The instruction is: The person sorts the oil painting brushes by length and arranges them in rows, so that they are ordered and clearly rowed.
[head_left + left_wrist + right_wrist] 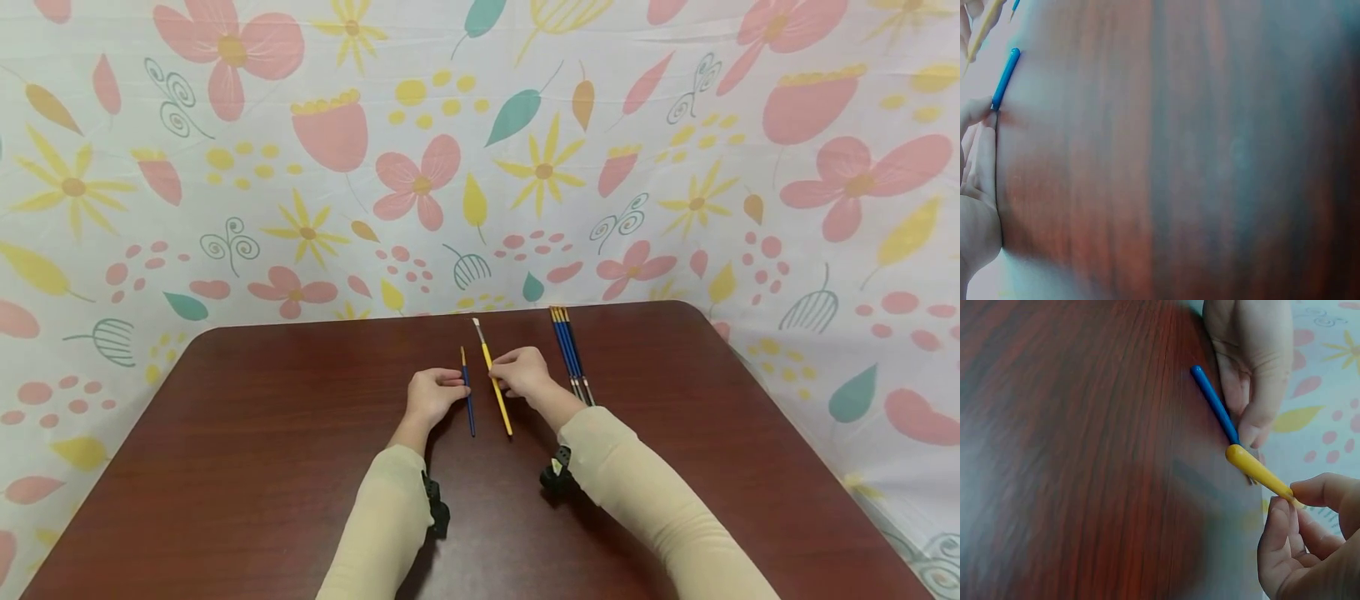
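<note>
My left hand (433, 395) pinches a thin blue paintbrush (471, 415) along its handle, bristles toward the wall. Beside it, my right hand (522, 372) pinches a longer yellow paintbrush (503, 408) between thumb and fingers, its pale bristle tip pointing away from me. The two brushes lie apart, nearly side by side, over the middle of the table. In the left wrist view, the end of the blue handle (1006, 78) sticks out past the thumb. The right wrist view shows the yellow handle (1257, 469) angled up from the fingertips.
Several blue and dark paintbrushes (567, 343) lie side by side to the right of my right hand, near the far edge. The dark red-brown table (262, 467) has rounded far corners. A flower-patterned cloth (420, 100) hangs behind it and along the right.
</note>
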`<state>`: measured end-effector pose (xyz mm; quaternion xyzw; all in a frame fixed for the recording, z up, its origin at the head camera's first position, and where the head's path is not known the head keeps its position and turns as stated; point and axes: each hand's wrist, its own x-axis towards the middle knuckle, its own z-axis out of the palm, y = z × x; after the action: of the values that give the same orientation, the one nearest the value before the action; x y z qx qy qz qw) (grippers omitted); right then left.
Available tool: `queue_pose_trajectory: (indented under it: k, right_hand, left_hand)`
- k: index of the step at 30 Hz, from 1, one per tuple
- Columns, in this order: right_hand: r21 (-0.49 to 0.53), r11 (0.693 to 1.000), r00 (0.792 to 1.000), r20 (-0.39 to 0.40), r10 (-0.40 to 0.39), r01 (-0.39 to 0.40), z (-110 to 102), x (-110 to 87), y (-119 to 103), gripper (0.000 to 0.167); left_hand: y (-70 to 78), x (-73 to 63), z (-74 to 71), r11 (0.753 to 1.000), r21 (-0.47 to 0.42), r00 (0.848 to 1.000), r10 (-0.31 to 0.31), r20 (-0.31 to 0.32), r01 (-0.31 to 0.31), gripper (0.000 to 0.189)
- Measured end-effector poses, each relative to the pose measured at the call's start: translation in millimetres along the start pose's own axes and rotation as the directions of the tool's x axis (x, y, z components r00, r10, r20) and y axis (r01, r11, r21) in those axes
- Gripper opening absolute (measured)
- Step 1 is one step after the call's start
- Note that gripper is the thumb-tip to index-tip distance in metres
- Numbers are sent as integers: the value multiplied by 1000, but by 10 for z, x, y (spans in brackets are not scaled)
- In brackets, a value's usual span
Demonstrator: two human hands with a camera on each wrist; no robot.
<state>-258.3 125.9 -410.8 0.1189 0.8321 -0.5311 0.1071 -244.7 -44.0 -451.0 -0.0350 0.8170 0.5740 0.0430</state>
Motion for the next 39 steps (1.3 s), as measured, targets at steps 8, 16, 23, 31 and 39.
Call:
queue_pose_trajectory:
  k: [8, 16, 23, 31, 39]
  right_hand:
    - [5, 1000, 1000, 5, -3, 3, -242, -76, 113, 25]
    - [-2, 1000, 1000, 15, -19, 19, -514, -193, 212, 30]
    - [3, 999, 999, 29, -36, 36, -745, -269, 308, 34]
    - [-7, 999, 998, 28, -49, 49, -1004, -374, 438, 38]
    - [-66, 997, 999, -6, -38, 37, -1205, -476, 585, 38]
  left_hand:
    - [-2, -7, -7, 1000, -22, 1000, -7, 10, 7, 28]
    - [-25, -5, 6, 999, -41, 1000, -3, 10, 3, 29]
    - [-31, -4, 13, 999, -37, 1000, -11, 7, 12, 29]
    - [-33, 3, 14, 999, -35, 1000, -12, 5, 12, 29]
    - [-25, -13, 1, 1000, -20, 1000, -13, 5, 13, 28]
